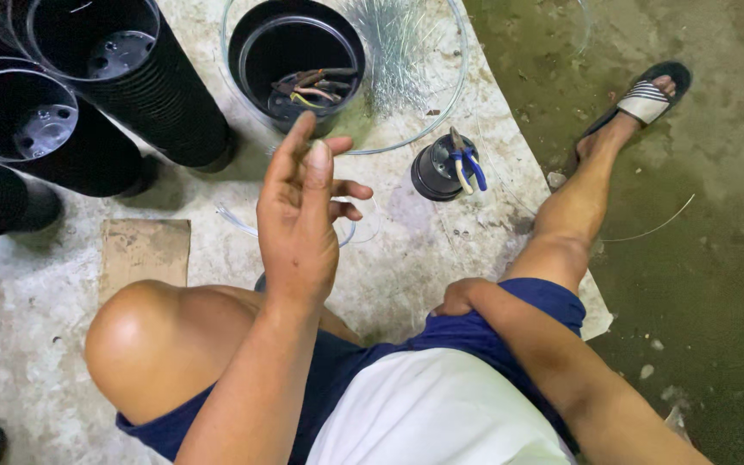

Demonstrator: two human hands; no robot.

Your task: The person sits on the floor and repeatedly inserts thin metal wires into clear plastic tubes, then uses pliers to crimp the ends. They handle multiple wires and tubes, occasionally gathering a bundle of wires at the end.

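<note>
Seated on the floor, the person's left hand (296,220) hovers with an open, empty grip just before the black pot (296,60) holding pliers, the right hand (456,297) resting loosely curled, holding nothing, on the thigh; best to reach straight in.

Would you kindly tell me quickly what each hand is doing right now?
Left hand: raised, fingers loosely open, holding nothing visible.
Right hand: curled against the blue shorts; its grip cannot be told.

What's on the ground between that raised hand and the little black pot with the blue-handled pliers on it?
In the head view, between the left hand and the small pot lies pale floor with a clear plastic ring beside the fingers.
</note>
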